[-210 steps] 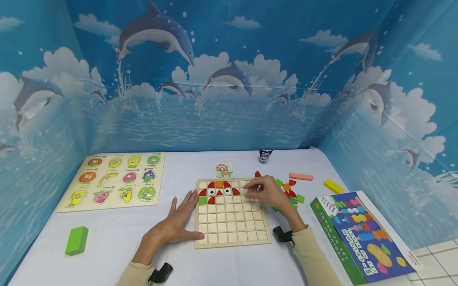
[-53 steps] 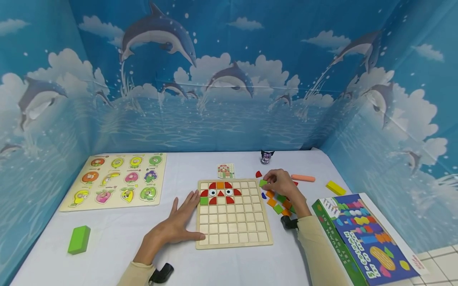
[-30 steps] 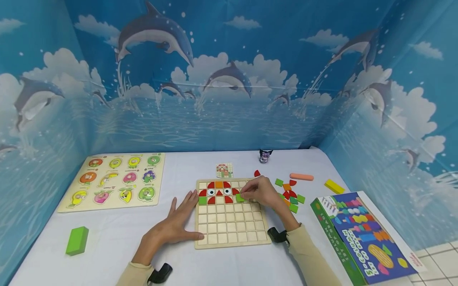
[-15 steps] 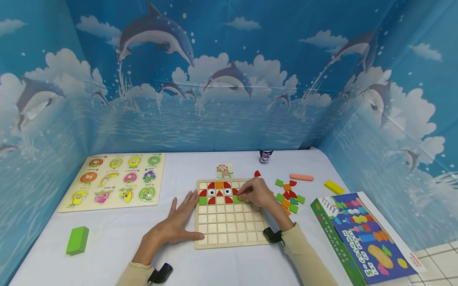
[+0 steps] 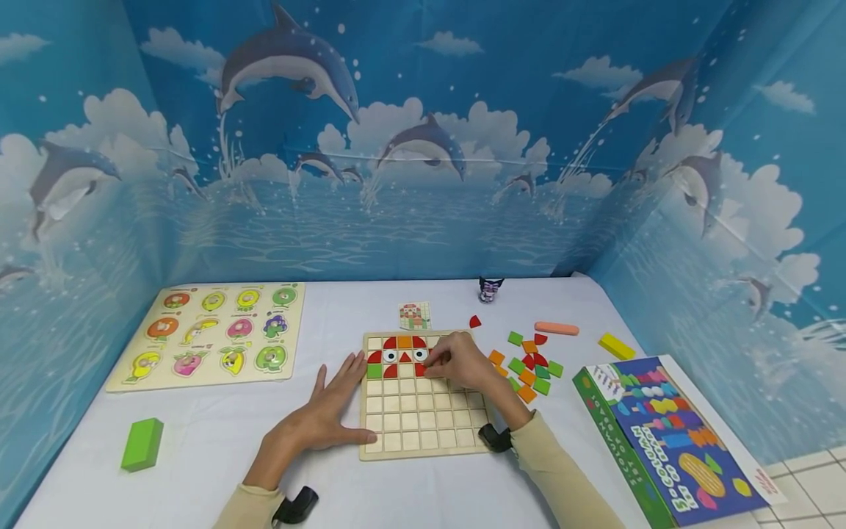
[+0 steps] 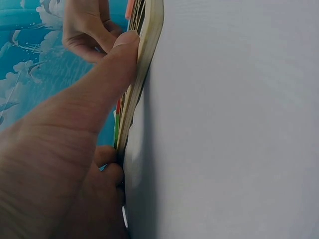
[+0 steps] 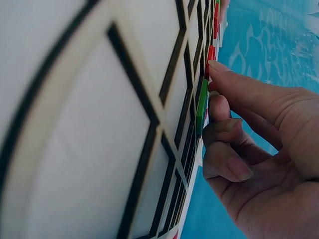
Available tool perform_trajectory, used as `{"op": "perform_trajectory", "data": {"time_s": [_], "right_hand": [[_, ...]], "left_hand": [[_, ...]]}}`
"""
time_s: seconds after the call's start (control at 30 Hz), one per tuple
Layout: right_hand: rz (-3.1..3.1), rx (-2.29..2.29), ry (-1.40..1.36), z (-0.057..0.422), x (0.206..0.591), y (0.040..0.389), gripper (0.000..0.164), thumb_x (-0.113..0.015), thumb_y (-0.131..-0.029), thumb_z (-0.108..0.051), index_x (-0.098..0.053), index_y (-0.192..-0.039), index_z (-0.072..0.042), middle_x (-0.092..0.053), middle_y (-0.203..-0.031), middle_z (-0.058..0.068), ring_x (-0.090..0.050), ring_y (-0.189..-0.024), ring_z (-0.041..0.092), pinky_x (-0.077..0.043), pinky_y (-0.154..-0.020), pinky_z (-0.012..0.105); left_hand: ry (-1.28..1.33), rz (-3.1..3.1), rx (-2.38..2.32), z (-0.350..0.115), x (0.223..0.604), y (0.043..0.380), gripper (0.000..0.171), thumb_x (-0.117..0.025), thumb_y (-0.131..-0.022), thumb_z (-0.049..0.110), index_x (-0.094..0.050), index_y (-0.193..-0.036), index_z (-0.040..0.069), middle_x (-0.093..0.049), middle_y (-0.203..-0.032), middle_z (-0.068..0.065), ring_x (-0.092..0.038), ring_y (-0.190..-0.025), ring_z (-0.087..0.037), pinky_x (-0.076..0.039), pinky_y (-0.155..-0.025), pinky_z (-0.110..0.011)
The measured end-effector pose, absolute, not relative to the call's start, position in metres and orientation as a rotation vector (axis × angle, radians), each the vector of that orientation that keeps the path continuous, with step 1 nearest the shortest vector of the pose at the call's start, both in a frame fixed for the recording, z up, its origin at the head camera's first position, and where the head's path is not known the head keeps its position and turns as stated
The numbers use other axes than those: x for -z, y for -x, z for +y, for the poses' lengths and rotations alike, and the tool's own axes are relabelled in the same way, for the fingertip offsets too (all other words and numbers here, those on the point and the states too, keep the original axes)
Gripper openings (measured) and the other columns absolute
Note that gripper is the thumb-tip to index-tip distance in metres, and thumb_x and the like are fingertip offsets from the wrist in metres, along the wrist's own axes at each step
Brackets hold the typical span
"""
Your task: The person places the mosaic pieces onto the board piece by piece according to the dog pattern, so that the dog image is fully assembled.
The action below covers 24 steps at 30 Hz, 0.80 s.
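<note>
Dolphin-print blue sheeting borders a white table near pale tiles.

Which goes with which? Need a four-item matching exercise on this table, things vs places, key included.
1. left hand
2. right hand
3. picture card
4. large green block

A. just beyond the far edge of the grid board
B. far to the left, apart from the board
C. touching the board's left edge
D. over the board, fingertips at a red piece

Pairs: 1-C, 2-D, 3-A, 4-B
</note>
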State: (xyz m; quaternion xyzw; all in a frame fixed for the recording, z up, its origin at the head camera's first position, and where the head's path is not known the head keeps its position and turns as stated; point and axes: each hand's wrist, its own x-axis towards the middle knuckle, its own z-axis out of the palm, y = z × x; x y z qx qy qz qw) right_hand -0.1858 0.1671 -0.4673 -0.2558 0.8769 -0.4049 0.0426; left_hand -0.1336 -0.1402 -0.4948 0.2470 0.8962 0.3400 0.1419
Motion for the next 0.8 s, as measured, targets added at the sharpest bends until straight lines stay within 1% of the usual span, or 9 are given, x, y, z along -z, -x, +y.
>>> {"op": "perform_trajectory", "data": {"time_s": [0.23, 0.4, 0.53, 0.67, 0.8], "right_hand": [[2.716, 1.199, 0.796, 0.164, 0.465, 0.184, 0.005, -0.089, -0.086, 0.0, -0.085, -0.088, 0.0, -0.072, -0.078, 0.003, -0.058, -0.066, 0.005, -0.052, -0.059, 0.022], [2.699, 1.234, 0.828, 0.17, 0.466, 0.184, 0.004, -0.088, -0.087, 0.0, -0.084, -0.089, 0.001, -0.073, -0.078, 0.005, -0.059, -0.066, 0.007, -0.053, -0.06, 0.023], [2.683, 1.281, 0.776, 0.184, 0.465, 0.185, 0.008, -0.088, -0.088, -0.002, -0.085, -0.094, -0.001, -0.074, -0.081, 0.004, -0.06, -0.069, 0.01, -0.053, -0.062, 0.023], [2.676, 1.299, 0.672, 0.204, 0.463, 0.186, 0.013, -0.09, -0.088, -0.006, -0.086, -0.101, -0.004, -0.077, -0.088, 0.002, -0.062, -0.074, 0.014, -0.053, -0.064, 0.023], [2.708, 1.313, 0.607, 0.227, 0.459, 0.189, 0.017, -0.089, -0.089, -0.008, -0.085, -0.104, -0.002, -0.079, -0.093, 0.004, -0.064, -0.076, 0.016, -0.055, -0.065, 0.024]], "left_hand": [[-0.714, 2.584, -0.983, -0.141, 0.495, 0.133, 0.129, -0.095, -0.081, 0.048, -0.016, -0.173, 0.004, -0.007, -0.182, -0.011, 0.003, -0.168, -0.031, 0.017, -0.131, -0.061], [-0.723, 2.576, -0.99, -0.141, 0.495, 0.133, 0.129, -0.095, -0.082, 0.046, -0.014, -0.173, 0.003, -0.007, -0.182, -0.012, 0.003, -0.168, -0.032, 0.017, -0.131, -0.061], [-0.73, 2.569, -0.99, -0.141, 0.495, 0.133, 0.129, -0.094, -0.082, 0.046, -0.013, -0.173, 0.003, -0.006, -0.182, -0.012, 0.003, -0.168, -0.032, 0.017, -0.131, -0.061], [-0.726, 2.571, -0.98, -0.14, 0.495, 0.133, 0.128, -0.094, -0.082, 0.047, -0.014, -0.173, 0.003, -0.006, -0.182, -0.012, 0.003, -0.168, -0.031, 0.017, -0.131, -0.061], [-0.721, 2.579, -0.977, -0.141, 0.495, 0.133, 0.128, -0.094, -0.082, 0.047, -0.015, -0.173, 0.004, -0.007, -0.182, -0.011, 0.002, -0.168, -0.031, 0.017, -0.131, -0.06]]}}
